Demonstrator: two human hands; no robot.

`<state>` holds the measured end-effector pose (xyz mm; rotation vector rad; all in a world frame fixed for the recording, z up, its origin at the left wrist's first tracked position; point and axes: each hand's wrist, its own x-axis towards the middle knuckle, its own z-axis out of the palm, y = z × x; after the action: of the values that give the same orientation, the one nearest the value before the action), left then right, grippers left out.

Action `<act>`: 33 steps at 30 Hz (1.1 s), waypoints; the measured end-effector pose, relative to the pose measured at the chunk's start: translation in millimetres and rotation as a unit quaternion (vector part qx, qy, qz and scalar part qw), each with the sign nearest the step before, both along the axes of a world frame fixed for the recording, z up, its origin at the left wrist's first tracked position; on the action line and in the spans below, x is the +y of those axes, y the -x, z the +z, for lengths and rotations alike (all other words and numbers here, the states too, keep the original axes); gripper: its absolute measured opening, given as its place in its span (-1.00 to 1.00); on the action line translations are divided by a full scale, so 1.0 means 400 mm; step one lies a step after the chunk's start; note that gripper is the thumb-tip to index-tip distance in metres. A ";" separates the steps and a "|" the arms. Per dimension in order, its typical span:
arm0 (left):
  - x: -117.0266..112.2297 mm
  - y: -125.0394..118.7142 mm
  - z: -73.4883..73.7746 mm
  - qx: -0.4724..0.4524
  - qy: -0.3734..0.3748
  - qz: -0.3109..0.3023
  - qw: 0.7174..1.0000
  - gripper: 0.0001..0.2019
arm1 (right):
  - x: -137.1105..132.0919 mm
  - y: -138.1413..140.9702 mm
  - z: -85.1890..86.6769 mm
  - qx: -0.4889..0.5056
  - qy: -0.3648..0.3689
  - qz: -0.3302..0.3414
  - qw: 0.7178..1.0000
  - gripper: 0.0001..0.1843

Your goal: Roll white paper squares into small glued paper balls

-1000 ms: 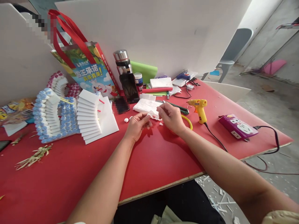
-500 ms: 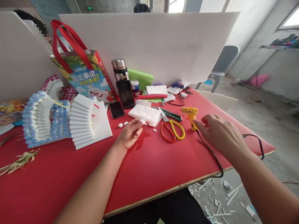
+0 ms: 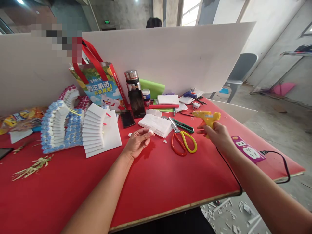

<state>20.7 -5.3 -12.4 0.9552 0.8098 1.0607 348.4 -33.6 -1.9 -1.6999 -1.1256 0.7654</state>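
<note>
From where I stand, with 12 o'clock straight ahead of the worker, the red table (image 3: 156,188) fills the foreground. A shopping bag (image 3: 102,87) stands at 11, white sheets (image 3: 154,124) lie at 12. The worker's 2 hands are both busy: the right hand (image 3: 217,134), fingers curled round a handle, and the left hand (image 3: 136,142), pinched nearly closed. Scissors (image 3: 177,144) lie between them. The right grips the yellow glue gun (image 3: 207,116) at 1; the left's fingertips hold a small white piece (image 3: 151,131) near 12.

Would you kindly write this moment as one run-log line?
left hand: pinching small white piece | right hand: gripping yellow glue gun | scissors: lying on red table
</note>
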 end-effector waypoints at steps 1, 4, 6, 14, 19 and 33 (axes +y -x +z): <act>0.002 0.002 -0.002 0.005 0.000 0.010 1.000 -0.79 | -0.005 0.020 0.032 0.076 -0.038 0.028 0.996 -0.73; 0.009 0.007 -0.005 0.011 -0.001 0.033 0.999 -0.77 | -0.015 0.092 0.133 0.205 -0.103 0.147 0.962 -0.70; 0.012 0.011 -0.007 0.011 0.000 0.041 0.999 -0.77 | -0.008 0.139 0.176 0.242 -0.134 0.181 0.944 -0.76; 0.017 0.014 -0.015 0.018 0.017 0.061 0.998 -0.76 | 0.055 0.217 0.069 0.359 -0.116 0.257 0.889 -0.85; 0.020 0.007 -0.012 0.014 0.027 0.085 0.996 -0.75 | 0.049 0.218 0.016 0.374 -0.051 0.316 0.871 -0.83; 0.017 0.017 -0.009 0.000 0.054 0.091 0.994 -0.71 | 0.010 0.258 0.032 0.057 0.004 0.359 0.932 -0.38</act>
<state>14.0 1.6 -15.9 0.8003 0.9578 1.1607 245.4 -29.6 11.0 -1.2058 -1.6827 1.2936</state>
